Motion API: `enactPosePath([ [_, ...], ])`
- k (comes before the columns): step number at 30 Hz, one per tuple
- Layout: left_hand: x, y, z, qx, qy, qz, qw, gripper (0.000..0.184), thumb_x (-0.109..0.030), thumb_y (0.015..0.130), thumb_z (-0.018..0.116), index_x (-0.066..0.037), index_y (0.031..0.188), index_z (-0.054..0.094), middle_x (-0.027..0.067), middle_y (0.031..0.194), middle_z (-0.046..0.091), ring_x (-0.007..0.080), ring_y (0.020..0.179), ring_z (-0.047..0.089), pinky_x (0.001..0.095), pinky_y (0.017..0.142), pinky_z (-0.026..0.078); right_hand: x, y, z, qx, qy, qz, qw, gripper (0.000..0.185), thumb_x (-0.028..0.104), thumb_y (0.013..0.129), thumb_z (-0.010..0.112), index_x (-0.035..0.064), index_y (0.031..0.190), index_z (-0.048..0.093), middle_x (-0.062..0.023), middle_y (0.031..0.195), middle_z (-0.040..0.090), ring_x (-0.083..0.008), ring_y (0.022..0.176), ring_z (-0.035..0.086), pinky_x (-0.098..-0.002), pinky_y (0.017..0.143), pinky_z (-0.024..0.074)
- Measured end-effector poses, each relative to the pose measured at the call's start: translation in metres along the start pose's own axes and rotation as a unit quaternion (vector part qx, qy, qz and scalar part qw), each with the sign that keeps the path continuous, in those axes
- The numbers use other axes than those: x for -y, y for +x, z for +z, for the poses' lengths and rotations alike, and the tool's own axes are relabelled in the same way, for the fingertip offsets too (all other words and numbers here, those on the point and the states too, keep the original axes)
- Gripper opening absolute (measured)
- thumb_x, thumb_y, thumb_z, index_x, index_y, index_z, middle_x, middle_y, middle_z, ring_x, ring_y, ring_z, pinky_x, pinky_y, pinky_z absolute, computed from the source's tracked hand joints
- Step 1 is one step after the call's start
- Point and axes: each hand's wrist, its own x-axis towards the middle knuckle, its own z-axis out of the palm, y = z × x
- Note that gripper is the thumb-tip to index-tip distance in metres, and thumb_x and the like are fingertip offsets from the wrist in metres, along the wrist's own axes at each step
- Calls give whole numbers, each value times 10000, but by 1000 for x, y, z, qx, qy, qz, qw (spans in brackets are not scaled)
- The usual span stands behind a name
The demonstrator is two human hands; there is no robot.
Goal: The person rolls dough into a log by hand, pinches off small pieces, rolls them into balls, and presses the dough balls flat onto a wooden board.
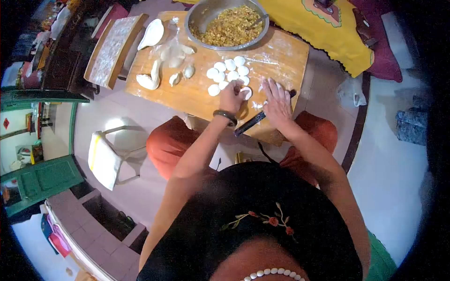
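Note:
My left hand (pixel 230 99), with a dark bracelet at its wrist, pinches the edge of a small white dough round (pixel 245 93) near the front of the wooden board (pixel 187 99). My right hand (pixel 277 105) lies flat over a dark rolling pin (pixel 253 122), its fingers stretched out and dusted with flour. The pin slants across the board's front right part; its middle is hidden under my palm. Just beyond my left hand sits a cluster of several white dough pieces (pixel 232 75).
A metal bowl (pixel 192 36) of chopped filling with a utensil stands at the board's back. Larger dough pieces (pixel 152 33) and shaped lumps (pixel 188 71) lie at left. A floured tray (pixel 108 51), a white-topped stool (pixel 102 161) and a yellow cloth (pixel 304 35) surround the board.

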Motion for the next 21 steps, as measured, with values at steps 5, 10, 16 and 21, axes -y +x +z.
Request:
enactPosePath([
  [5, 0, -25, 11, 139, 140, 53, 979, 196, -187, 809, 717, -48, 941, 680, 164, 839, 687, 321, 771, 672, 391, 714, 526, -3, -12, 14, -71, 20, 18, 997, 792, 191, 830, 646, 86, 1522, 274, -140, 1551, 315, -365, 1422, 278, -482, 1148, 220],
  [10, -14, -34, 17, 125, 221, 86, 963, 196, -246, 824, 680, -69, 909, 688, 199, 815, 677, 392, 786, 651, 453, 698, 519, 9, 8, 14, -84, 22, 31, 996, 714, 165, 856, 601, 66, 1504, 316, -162, 1551, 314, -350, 1436, 267, -481, 1148, 222],
  [16, 3, -2, 19, 136, 271, 95, 948, 219, -254, 840, 612, -64, 918, 688, 217, 852, 672, 417, 811, 639, 491, 706, 510, 18, 51, 20, -156, 6, 26, 987, 690, 91, 844, 545, 49, 1494, 318, -180, 1530, 336, -339, 1427, 285, -460, 1144, 225],
  [21, 14, -11, 5, 110, 182, 120, 970, 148, -184, 810, 632, -51, 875, 634, 206, 858, 660, 403, 825, 634, 471, 702, 501, 3, -9, 14, -117, 17, -1, 993, 693, 109, 833, 561, 6, 1481, 337, -173, 1554, 311, -347, 1441, 271, -477, 1164, 193],
])
